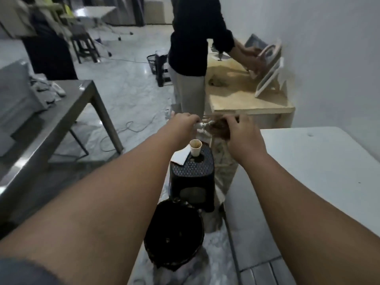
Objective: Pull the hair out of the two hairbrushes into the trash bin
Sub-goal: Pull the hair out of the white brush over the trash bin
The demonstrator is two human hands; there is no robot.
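Observation:
Both my arms reach forward at chest height. My left hand [183, 122] is closed around the white handle of a hairbrush [202, 125]. My right hand [240, 130] pinches a clump of brown hair [219, 128] at the brush's head, which the fingers and hair mostly hide. The black mesh trash bin [174, 233] stands on the floor below and nearer to me, between my forearms. A second hairbrush is not visible.
A black plastic stool [192, 175] behind the bin carries a paper cup [195, 148] and a white paper. A white table [308, 171] lies to the right, a grey table [51, 120] to the left. Another person [191, 58] stands ahead at a wooden cabinet [246, 99]. Cables cross the floor.

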